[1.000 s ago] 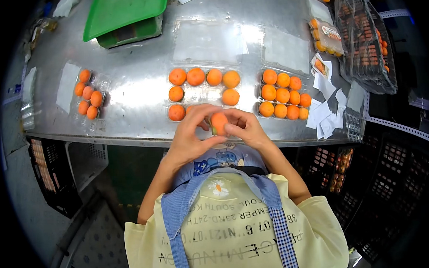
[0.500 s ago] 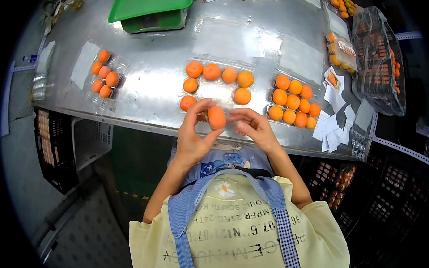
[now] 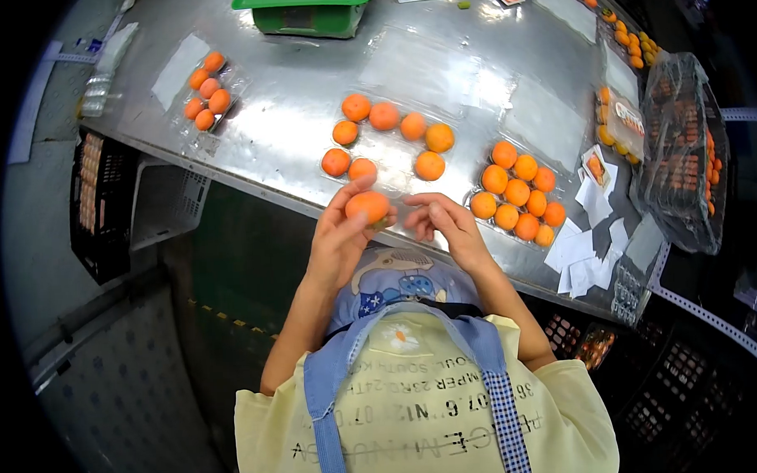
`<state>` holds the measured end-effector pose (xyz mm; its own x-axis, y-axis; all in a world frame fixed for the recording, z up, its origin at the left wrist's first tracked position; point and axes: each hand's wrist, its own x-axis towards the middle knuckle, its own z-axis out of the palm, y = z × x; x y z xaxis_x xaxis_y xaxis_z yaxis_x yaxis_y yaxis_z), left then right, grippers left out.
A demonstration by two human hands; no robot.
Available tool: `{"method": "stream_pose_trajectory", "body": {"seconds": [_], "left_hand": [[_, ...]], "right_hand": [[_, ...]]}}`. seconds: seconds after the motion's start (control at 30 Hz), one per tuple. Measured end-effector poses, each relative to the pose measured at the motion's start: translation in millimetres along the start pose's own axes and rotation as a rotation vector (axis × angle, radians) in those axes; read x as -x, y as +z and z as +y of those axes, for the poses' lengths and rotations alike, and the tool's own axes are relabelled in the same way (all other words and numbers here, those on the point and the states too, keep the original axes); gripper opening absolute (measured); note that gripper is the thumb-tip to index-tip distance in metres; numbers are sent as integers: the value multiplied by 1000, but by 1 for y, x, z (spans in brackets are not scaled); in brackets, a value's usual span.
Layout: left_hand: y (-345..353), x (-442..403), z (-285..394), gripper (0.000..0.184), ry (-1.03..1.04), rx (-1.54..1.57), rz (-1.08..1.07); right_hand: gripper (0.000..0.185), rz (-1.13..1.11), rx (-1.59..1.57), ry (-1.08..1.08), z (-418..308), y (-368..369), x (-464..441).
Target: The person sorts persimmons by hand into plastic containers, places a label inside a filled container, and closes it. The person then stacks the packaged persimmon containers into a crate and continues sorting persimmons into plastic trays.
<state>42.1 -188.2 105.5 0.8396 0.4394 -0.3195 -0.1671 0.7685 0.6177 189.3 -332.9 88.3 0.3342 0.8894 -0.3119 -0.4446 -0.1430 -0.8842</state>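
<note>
- Left hand [image 3: 335, 242]: fingers closed round a fruit [image 3: 367, 206], above the near edge of the surface [image 3: 278, 102], just short of the middle tray [image 3: 386, 155].
- Right hand [image 3: 446, 224]: fingers loosely bent, just beside the fruit, not touching.
- Middle tray: other fruits sit around a bare centre.

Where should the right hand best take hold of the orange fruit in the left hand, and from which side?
The orange fruit is probably best taken by its right end, coming from the right. The left hand wraps its left side, while that end is bare and faces the right hand. Its rounded surface suggests a cupped hold.
</note>
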Motion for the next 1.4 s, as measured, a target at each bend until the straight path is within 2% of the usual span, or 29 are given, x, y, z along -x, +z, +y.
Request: {"method": "stream_pose_trajectory", "body": {"seconds": [0.17, 0.27, 0.53, 0.8, 0.93, 1.07, 1.17, 1.27, 1.4], "left_hand": [[-12, 15, -14, 55, -86, 289, 88], [-14, 21, -19, 55, -17, 244, 190], [-41, 12, 22, 55, 177, -258, 186], [-124, -28, 110, 56, 265, -612, 276], [-152, -45, 152, 58, 283, -703, 221], [-160, -57, 176, 55, 129, -472, 110], [-165, -62, 182, 54, 100, -433, 31], [-170, -70, 182, 58, 178, -501, -4], [-163, -76, 179, 60, 153, -651, -68]], "right_hand": [[30, -12, 111, 62, 6, -19, 9], [26, -22, 98, 107, 5, -24, 11], [27, 69, 171, 83, 10, -7, -1], [26, 202, 180, 143, 27, 50, -50], [27, 202, 277, 95, 35, 82, -83], [27, 182, 439, 18, 18, 121, -120], [27, 155, 466, -6, 9, 144, -140], [27, 140, 474, -8, 9, 157, -152], [30, 191, 488, -49, 12, 163, -157]]}}
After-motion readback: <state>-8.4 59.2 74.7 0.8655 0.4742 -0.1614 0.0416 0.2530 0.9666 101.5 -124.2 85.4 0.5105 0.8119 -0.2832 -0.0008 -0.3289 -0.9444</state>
